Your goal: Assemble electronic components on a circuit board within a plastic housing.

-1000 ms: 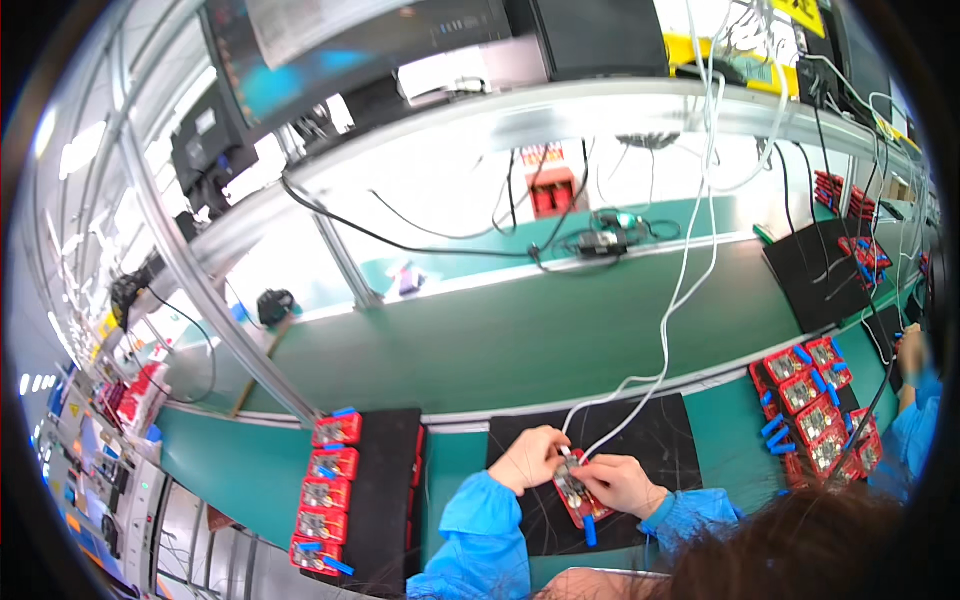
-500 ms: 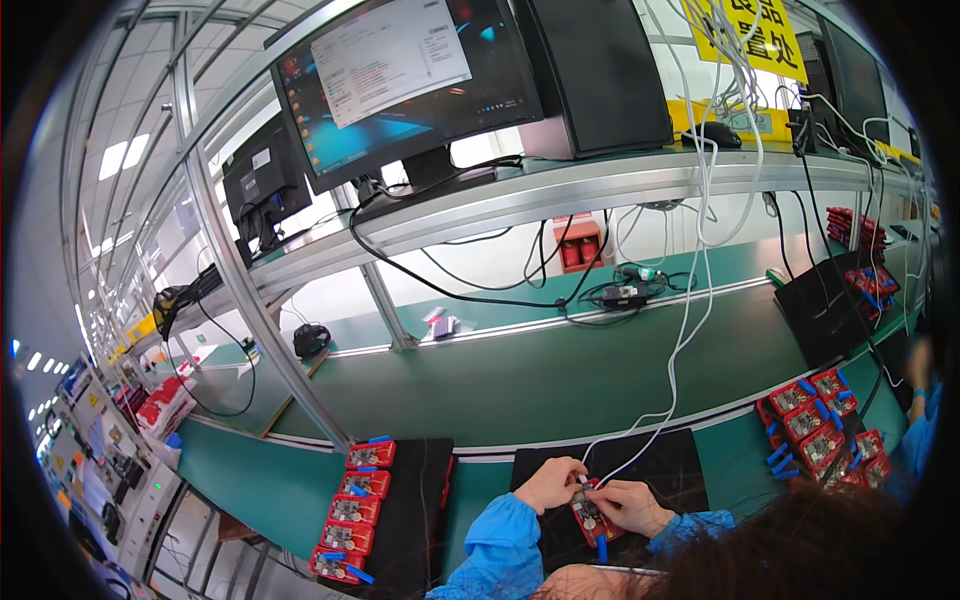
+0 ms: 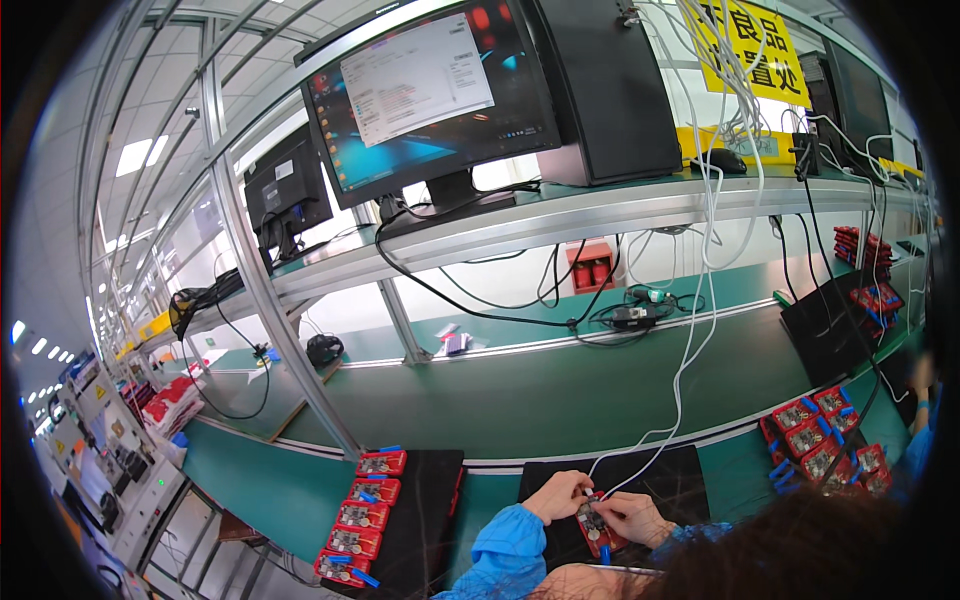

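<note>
On a black mat (image 3: 675, 475) in front of me lies a red holder (image 3: 612, 548) with a small circuit board (image 3: 591, 519) in it and a blue piece at its near end. My left hand (image 3: 558, 497) is closed in a pinch at the board's far end, where one white cable (image 3: 622, 440) runs down to the fingertips. From the right side, my right hand (image 3: 638, 520) pinches a second white cable (image 3: 632, 474) close over the board. The cable ends are hidden by my fingers.
Left of me, several red holders with boards (image 3: 356, 541) stand in a column beside a dark mat (image 3: 425, 510). More red holders (image 3: 806, 438) are grouped at the right, near another person's arm (image 3: 920, 410). A shelf with a monitor (image 3: 425, 110) and computer tower (image 3: 608, 90) spans above.
The whole view has tilted slightly, so the bench and shelf sit lower in the picture. Both hands stay pinched at the same circuit board, with only slight finger movement.
</note>
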Tool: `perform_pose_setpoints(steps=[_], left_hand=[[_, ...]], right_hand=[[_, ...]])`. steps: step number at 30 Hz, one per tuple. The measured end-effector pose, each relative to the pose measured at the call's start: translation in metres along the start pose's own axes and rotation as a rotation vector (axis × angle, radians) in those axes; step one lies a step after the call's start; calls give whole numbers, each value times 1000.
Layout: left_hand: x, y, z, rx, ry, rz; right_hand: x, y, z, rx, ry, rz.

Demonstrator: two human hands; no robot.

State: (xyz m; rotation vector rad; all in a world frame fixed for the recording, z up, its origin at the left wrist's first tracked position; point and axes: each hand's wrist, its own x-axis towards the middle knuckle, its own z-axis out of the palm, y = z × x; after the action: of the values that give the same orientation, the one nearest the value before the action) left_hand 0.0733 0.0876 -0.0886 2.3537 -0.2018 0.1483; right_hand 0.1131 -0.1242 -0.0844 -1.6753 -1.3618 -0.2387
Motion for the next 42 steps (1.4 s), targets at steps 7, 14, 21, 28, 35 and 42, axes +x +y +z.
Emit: perform_pose_setpoints(steps=[7,14,21,28,35,42], left_hand=[[-1,4,1,-21,-14,-12],[-1,-3,4,16,-12,40],[-2,-2,2,-41,-12,-1],[-3,-4,3,-23,-4,38],[-3,-6,3,6,18,98],[-4,-7,3,-27,15,93]], right_hand=[[-3,2,1,-8,4,0],[-3,1,-2,5,-20,3],[-1,2,0,30,-32,20],[-1,2,1,7,-22,17],[-1,2,1,14,-20,-8],[0,2,2,31,-12,26]])
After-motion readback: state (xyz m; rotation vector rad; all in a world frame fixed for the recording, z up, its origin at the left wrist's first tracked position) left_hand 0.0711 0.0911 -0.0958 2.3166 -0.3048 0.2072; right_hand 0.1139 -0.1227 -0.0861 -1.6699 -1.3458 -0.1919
